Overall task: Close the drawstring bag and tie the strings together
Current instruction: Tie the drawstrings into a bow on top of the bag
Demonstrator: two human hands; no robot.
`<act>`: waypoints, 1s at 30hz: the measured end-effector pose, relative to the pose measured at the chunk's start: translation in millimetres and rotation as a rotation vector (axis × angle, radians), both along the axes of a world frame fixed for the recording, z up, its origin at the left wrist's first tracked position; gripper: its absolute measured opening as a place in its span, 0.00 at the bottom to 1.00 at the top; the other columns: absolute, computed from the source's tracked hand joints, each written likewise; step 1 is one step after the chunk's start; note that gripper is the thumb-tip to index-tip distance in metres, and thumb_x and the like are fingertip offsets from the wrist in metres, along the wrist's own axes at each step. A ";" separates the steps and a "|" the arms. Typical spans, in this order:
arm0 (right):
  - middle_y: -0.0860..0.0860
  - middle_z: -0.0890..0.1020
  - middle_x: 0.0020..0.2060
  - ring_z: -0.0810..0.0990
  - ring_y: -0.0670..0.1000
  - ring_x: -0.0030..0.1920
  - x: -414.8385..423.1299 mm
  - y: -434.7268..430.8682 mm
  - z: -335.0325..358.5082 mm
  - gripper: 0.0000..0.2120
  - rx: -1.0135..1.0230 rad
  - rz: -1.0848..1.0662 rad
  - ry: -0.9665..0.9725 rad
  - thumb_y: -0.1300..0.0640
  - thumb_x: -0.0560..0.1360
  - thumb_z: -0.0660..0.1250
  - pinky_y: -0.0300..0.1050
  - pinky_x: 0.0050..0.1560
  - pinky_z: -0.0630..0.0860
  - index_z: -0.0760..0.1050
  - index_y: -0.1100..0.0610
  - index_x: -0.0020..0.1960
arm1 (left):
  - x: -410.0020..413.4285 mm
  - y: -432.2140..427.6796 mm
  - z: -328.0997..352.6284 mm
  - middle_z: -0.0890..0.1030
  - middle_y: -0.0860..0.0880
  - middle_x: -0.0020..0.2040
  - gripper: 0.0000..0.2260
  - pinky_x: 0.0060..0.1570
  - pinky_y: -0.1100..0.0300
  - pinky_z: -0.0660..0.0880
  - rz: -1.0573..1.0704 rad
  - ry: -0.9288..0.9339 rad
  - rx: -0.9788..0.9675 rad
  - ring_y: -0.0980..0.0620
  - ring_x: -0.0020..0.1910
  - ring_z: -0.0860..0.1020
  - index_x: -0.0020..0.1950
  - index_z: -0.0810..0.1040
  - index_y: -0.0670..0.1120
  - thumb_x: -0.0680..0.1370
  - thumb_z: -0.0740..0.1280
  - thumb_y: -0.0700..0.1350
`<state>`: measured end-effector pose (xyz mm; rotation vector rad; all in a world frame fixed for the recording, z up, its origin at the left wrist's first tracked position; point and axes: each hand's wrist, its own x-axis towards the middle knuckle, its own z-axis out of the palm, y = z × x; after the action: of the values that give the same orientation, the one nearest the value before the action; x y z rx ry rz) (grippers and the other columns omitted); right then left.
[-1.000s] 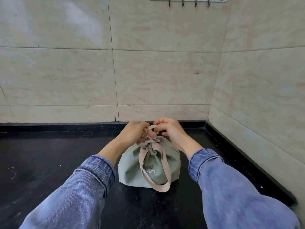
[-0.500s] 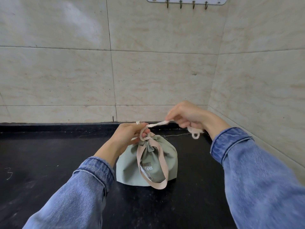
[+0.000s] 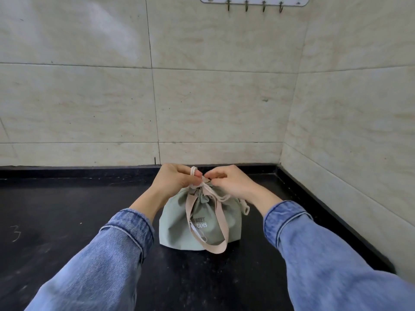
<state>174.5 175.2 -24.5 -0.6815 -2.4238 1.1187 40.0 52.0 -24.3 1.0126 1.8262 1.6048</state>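
Note:
A sage-green drawstring bag (image 3: 177, 223) with white lettering stands on the black counter (image 3: 67, 209), its mouth gathered shut. A beige strap (image 3: 221, 232) loops down its front. Cream drawstrings (image 3: 221, 197) cross at the top of the bag, and one knotted end hangs off the bag's right side. My left hand (image 3: 177, 180) pinches a loop of string just above the gathered mouth. My right hand (image 3: 231, 184) pinches the string right beside it, fingertips almost touching the left hand's.
Beige tiled walls meet in a corner (image 3: 280, 153) behind and to the right of the bag. A white hook rack (image 3: 253, 0) hangs high on the back wall. A chalk mark (image 3: 15, 233) sits on the counter at the left.
My right hand, which had pulled a string out to the right and upward, has come back to the top of the bag beside my left hand. The string end now hangs slack at the right.

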 end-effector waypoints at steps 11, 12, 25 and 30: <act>0.63 0.77 0.34 0.73 0.50 0.38 -9.2 -14.6 -10.4 0.12 -0.164 -0.025 0.076 0.58 0.72 0.68 0.45 0.43 0.67 0.81 0.69 0.43 | 15.6 4.8 -19.3 0.84 0.50 0.34 0.05 0.38 0.60 0.76 0.306 0.377 0.115 0.54 0.35 0.81 0.37 0.83 0.47 0.67 0.71 0.38; 0.64 0.75 0.34 0.71 0.51 0.38 -8.6 -13.4 -9.9 0.14 -0.178 -0.027 0.079 0.59 0.71 0.67 0.45 0.43 0.66 0.79 0.72 0.44 | 17.8 6.2 -22.5 0.84 0.51 0.34 0.03 0.37 0.61 0.75 0.318 0.355 0.135 0.55 0.35 0.80 0.37 0.83 0.47 0.67 0.72 0.39; 0.55 0.84 0.40 0.81 0.49 0.41 -11.7 -13.3 -17.2 0.10 -0.511 -0.071 0.278 0.57 0.70 0.70 0.38 0.42 0.76 0.82 0.64 0.45 | 8.8 3.3 -26.8 0.86 0.47 0.34 0.05 0.38 0.59 0.79 0.229 0.105 0.160 0.53 0.35 0.82 0.35 0.84 0.46 0.68 0.77 0.46; 0.52 0.79 0.36 0.75 0.53 0.38 -14.5 -7.5 -19.3 0.07 0.786 -0.252 0.126 0.58 0.74 0.62 0.49 0.42 0.71 0.75 0.59 0.39 | 8.0 -2.2 -27.1 0.83 0.50 0.31 0.07 0.33 0.64 0.75 0.125 -0.179 0.203 0.57 0.31 0.80 0.37 0.85 0.44 0.71 0.75 0.47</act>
<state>160.0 167.7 -43.8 -0.5898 -2.3090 0.0673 48.0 49.8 -51.5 0.8211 1.6603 1.9221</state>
